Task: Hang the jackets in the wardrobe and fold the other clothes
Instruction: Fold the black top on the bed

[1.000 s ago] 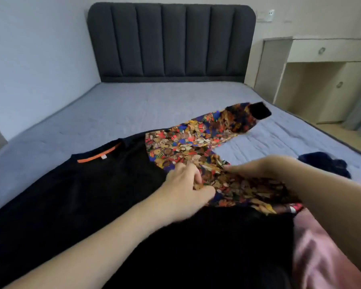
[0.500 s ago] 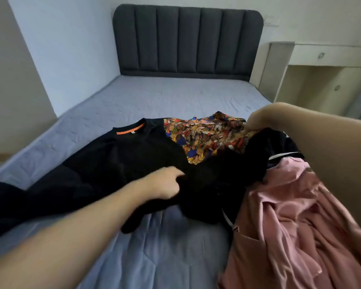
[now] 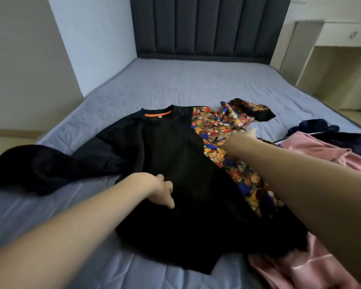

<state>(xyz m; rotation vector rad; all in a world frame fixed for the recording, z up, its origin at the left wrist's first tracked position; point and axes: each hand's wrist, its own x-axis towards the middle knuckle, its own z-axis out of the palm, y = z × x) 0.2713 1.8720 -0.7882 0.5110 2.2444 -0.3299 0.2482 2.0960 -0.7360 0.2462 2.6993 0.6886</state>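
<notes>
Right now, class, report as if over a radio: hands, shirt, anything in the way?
Left hand open, resting on black shirt. Right hand over patterned sleeve, grip unclear. Shirt spread on bed, unfolded. Pink garment crowds right side.

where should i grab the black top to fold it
Pinch the black top at its shoulders beside the orange-lined collar, reaching from above: it lies flat on the bed with the collar at the far end.

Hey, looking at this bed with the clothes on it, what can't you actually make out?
Head view only:
- Right hand: blurred, grip on the bear-print sleeve unclear.
- Pink satin garment: cut by the frame edge, partly behind the right forearm.
- Dark navy fuzzy garment: mostly hidden, type unclear.
</notes>
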